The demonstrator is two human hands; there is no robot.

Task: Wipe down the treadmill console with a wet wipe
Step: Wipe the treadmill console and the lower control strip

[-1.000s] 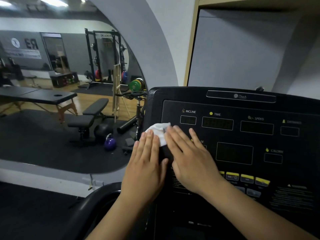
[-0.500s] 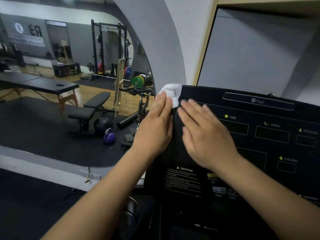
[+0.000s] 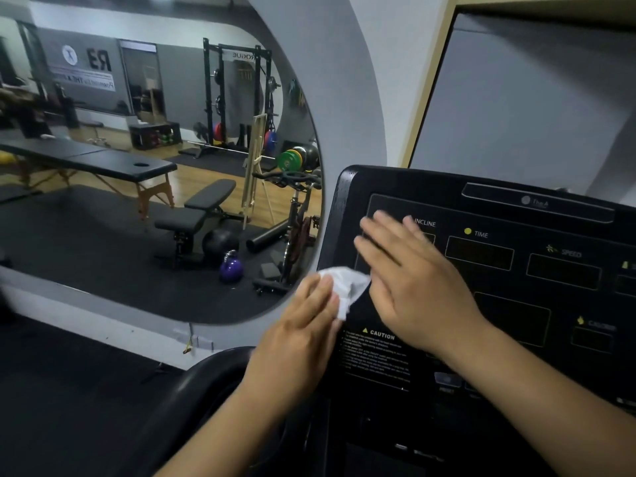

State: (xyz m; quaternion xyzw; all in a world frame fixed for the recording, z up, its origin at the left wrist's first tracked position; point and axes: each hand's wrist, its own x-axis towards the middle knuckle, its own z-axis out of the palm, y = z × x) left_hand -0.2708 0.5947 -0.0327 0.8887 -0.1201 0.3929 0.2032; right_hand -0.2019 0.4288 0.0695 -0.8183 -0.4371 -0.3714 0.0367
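The wet wipe (image 3: 346,287) is bunched against the left edge of the treadmill console (image 3: 413,187), just above the CAUTION label (image 3: 378,336). The left hand (image 3: 303,325) has it in its grip, fingers bent over the white wad; the thumb is hidden. The right hand (image 3: 413,280) lies flat on the panel with its grip open and its fingers straight. It partly covers the INCLINE window, while the TIME window (image 3: 479,253) and SPEED window (image 3: 564,275) beside it show dark. Below the left forearm curves the black handrail (image 3: 206,380). To the left of the console a rounded wall mirror (image 3: 103,270) reflects a gym: a black massage table (image 3: 103,160), a weight bench (image 3: 206,201), a dark ball (image 3: 220,242) and a purple kettlebell (image 3: 231,268) on the floor mat, an exercise bike (image 3: 296,218) nearest the console, green plates (image 3: 290,160) and a squat rack (image 3: 237,98) at the back. A low shelf unit (image 3: 155,134) holds small coloured items too small to tell.
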